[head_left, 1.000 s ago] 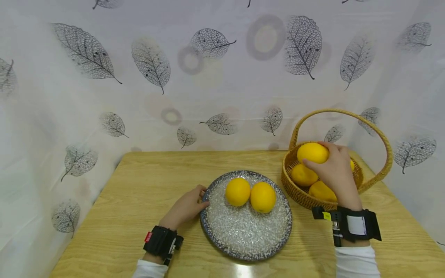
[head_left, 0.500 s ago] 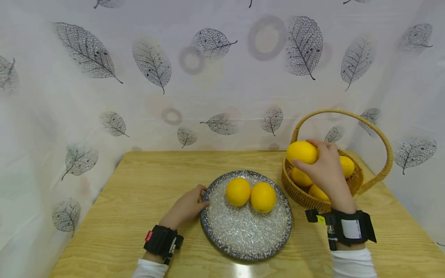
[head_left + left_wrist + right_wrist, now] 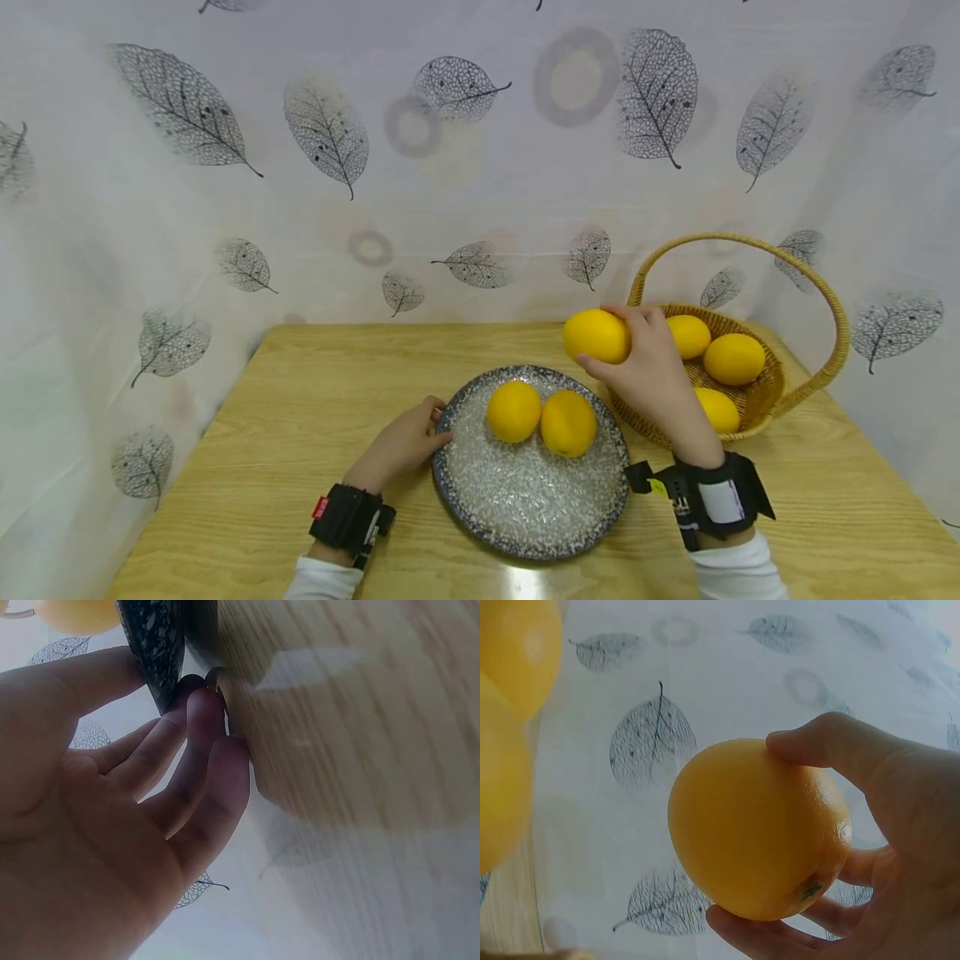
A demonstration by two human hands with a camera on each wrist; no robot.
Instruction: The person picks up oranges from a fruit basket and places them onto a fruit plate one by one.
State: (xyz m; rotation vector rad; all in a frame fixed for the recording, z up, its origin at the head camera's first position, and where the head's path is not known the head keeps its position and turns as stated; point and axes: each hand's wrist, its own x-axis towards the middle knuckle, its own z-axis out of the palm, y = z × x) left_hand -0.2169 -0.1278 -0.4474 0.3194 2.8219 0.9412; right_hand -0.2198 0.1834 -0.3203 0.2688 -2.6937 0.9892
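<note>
My right hand holds a yellow-orange orange between thumb and fingers, above the table between basket and plate. A small green stem mark shows on this orange in the right wrist view. With the thumb over the rim and fingertips under it, my left hand grips the left edge of a round speckled grey plate with a dark rim. Two oranges lie side by side on the plate's far half. In the left wrist view the dark plate edge sits between thumb and fingers.
A wicker basket with a tall arched handle stands at the back right, several oranges inside. The wooden table meets a leaf-printed white cloth behind and at the sides.
My right hand has carried the orange left, out from over the basket to near the plate's back right. The oranges left in the basket show more fully. My left hand stays on the plate.
</note>
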